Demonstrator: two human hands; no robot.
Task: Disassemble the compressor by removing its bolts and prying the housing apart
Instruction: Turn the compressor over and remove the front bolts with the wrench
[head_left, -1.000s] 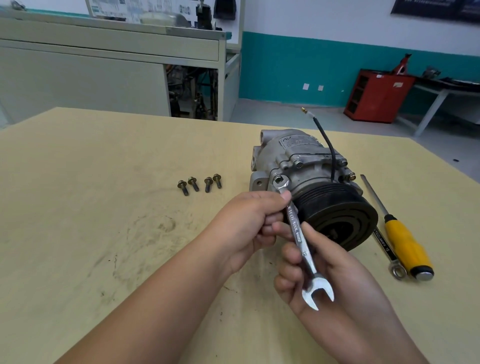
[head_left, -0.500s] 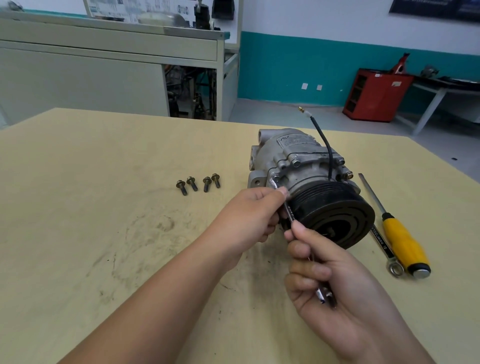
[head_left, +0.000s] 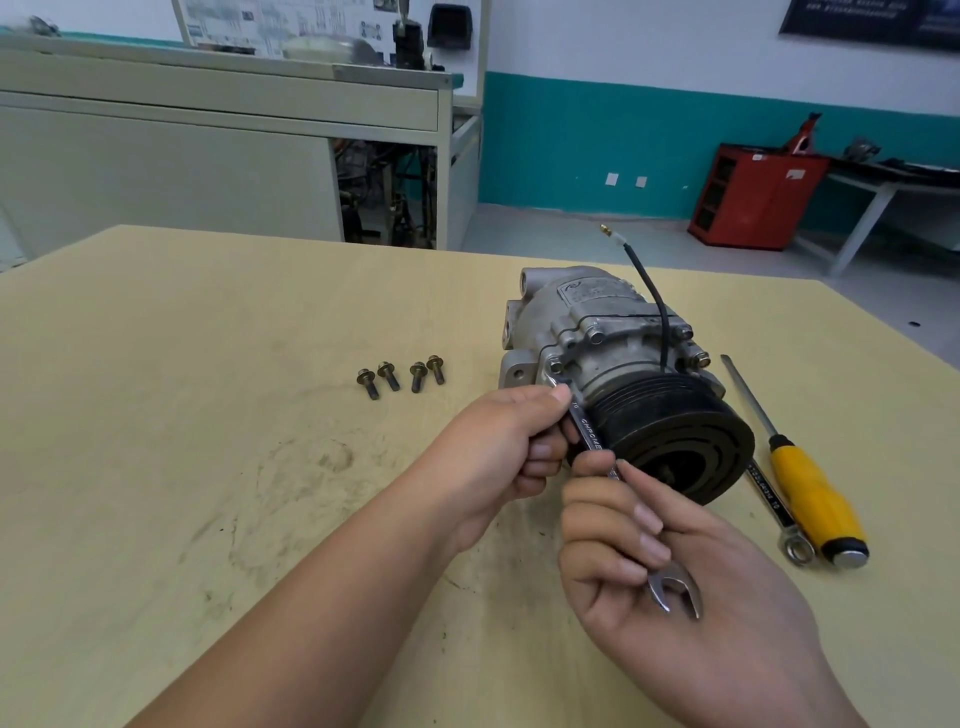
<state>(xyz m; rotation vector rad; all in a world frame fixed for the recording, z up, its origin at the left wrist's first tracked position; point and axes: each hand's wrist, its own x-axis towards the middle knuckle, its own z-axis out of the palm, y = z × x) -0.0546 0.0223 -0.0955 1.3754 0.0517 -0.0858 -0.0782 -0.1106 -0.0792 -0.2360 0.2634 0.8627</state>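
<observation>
The grey compressor (head_left: 597, 332) lies on the yellow table (head_left: 208, 364), its black pulley (head_left: 675, 431) facing me. A silver combination wrench (head_left: 592, 441) runs from a bolt at the housing's front left down to my right hand (head_left: 649, 571), which grips its shaft near the open-jaw end (head_left: 675, 592). My left hand (head_left: 509, 441) pinches the wrench's upper end just below the bolt; the ring end is mostly hidden by my fingers. Several removed bolts (head_left: 400, 375) lie in a row left of the compressor.
A yellow-handled screwdriver (head_left: 810, 493) and a second wrench (head_left: 774, 499) lie right of the pulley. A black wire (head_left: 649, 291) sticks up from the housing. Grey cabinets, a red tool cart (head_left: 753, 197) and a bench stand beyond the table.
The wrench has turned about the bolt, first edge-on, now flat with its open jaw showing again in my right palm. Both hands stayed on it; the compressor has not moved.
</observation>
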